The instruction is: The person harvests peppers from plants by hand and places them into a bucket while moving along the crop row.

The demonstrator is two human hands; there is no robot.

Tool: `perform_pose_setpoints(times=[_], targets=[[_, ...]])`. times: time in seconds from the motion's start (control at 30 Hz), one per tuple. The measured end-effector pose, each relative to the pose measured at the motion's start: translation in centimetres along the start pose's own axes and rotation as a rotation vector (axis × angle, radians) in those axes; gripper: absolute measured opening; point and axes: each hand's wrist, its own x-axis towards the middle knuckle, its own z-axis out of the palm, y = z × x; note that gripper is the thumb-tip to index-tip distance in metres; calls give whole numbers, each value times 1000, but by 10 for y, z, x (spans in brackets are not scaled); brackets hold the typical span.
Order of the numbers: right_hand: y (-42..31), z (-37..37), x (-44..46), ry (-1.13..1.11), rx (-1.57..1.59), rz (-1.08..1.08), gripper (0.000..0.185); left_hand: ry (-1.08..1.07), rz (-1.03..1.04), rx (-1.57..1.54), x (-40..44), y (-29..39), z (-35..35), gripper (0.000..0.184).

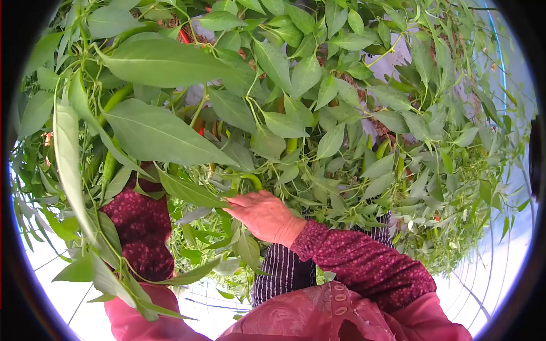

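Leafy pepper plants (307, 74) fill the view in front of me. My right hand (264, 216) reaches in from the lower right, back of the hand up, its fingertips among the leaves at the centre. Just above its fingers a curved green pepper (252, 181) shows; whether the fingers touch it is unclear. Leaves cover the fingertips. My left arm, in a dark red patterned sleeve (139, 227), goes up into the foliage on the left, and its hand is hidden behind large leaves. Long green peppers (109, 165) hang near that sleeve.
Large leaves (165, 131) hang close to the camera at the upper left. Red peppers (184, 36) show between stems at the top. A blue line (500, 57) runs down the right side. Striped trousers (284, 273) are below my right hand.
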Motion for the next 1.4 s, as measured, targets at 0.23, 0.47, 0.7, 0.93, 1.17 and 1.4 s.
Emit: perform_pose_setpoints(times=[0.23,0.47,0.7,0.93,1.17,1.4], targets=[[3,-6,6,-63,5,26,44,-25,74,52,34,1,-3,36],[0,-17,6,-8,-13,-13,44,-54,66,45,40,8,-43,37],[3,-32,12,-72,-19,73,46,-75,48,23,40,4,-74,38],[-14,-41,21,-38,-42,58,51,-266,40,-31,77,26,-150,39],[-48,-93,29,50,-283,-59,55,-410,-73,-568,32,48,-104,41],[-93,-148,27,180,813,391,37,-118,-447,-1211,-118,142,-92,31]])
